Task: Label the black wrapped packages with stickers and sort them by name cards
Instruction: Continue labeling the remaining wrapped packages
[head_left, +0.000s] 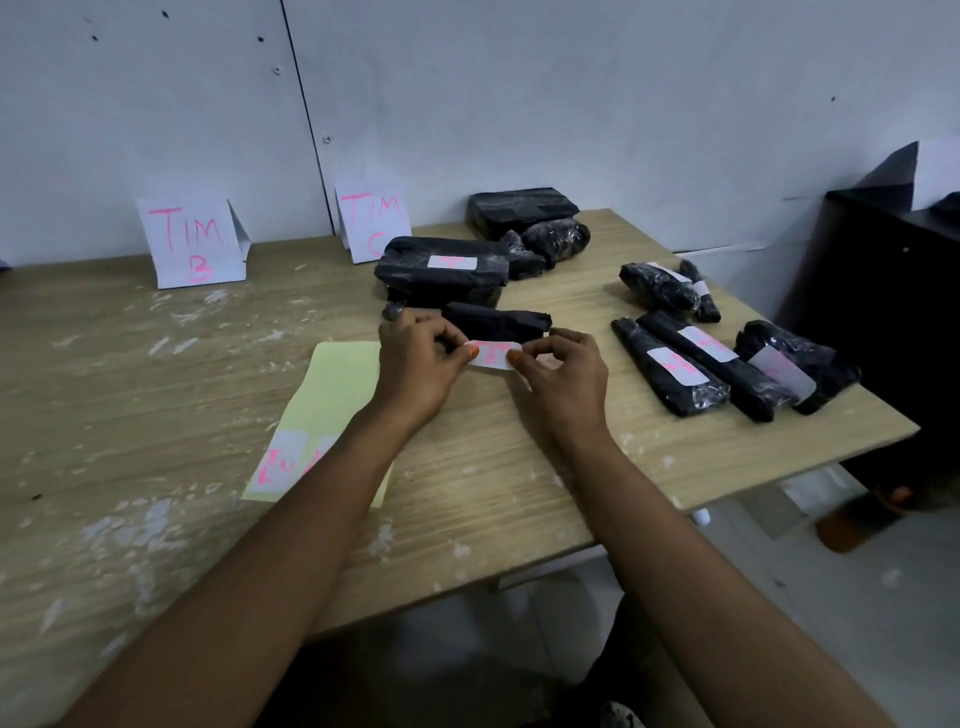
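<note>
Head view: left hand (415, 358) and right hand (563, 371) pinching opposite ends of a small white sticker with pink writing (492, 354), held just above the scuffed wooden table (156, 395), near a small unlabelled black wrapped package (496, 319). Beside the left forearm, a pale yellow backing sheet (332, 405). Against the wall, white folded name cards lettered TIM B (189, 241) and TIM C (371, 221). At right, labelled black packages (717, 358) grouped together.

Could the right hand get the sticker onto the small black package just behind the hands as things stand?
Probably yes. The right hand and left hand pinch the sticker directly in front of the small black package, with nothing between them.
</note>
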